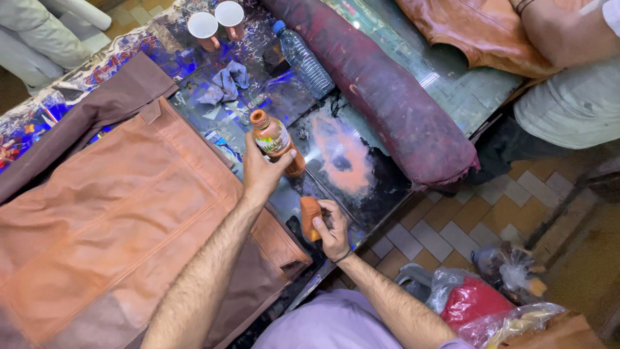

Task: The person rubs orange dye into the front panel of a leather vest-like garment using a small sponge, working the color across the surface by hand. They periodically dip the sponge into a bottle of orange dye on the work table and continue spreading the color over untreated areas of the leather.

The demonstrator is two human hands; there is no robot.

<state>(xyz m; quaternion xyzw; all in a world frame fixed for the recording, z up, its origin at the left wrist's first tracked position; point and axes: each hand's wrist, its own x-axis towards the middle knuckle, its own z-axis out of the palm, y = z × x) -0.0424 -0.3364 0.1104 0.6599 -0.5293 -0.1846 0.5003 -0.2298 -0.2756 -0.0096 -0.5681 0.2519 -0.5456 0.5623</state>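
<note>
My left hand (261, 173) grips a small open plastic bottle (275, 139) filled with orange-brown liquid, held upright above the glass worktable (361, 187). My right hand (332, 226) holds an orange-stained sponge (309, 216) near the table's front edge. A tan leather garment (116, 207) with brown trim lies spread on the table to the left of both hands. An orange stain (342, 158) marks the table just right of the bottle.
A dark red rolled bolster (387, 84) lies diagonally across the table. A clear water bottle (303, 58), two paper cups (216, 22) and a blue-grey rag (226, 84) sit behind. Another person (568, 71) sits at the right with brown leather (478, 32). Plastic bags (478, 300) lie on the tiled floor.
</note>
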